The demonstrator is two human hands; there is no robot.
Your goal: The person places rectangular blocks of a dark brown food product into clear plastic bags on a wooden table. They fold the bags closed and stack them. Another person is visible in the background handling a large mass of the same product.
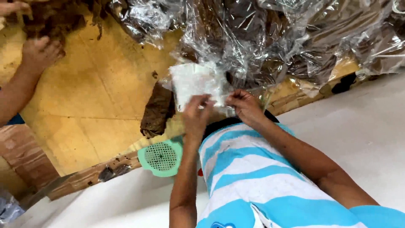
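Gripping white packet (pixel 197 82), both hands.
Pinched its lower edge between left hand (pixel 196 115) and right hand (pixel 244 105), packet rising away above fingers.

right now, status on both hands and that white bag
Left hand and right hand both pinch the white bag. Crumpled clear plastic crowds behind. Another person's hand far off, on brown leaves.
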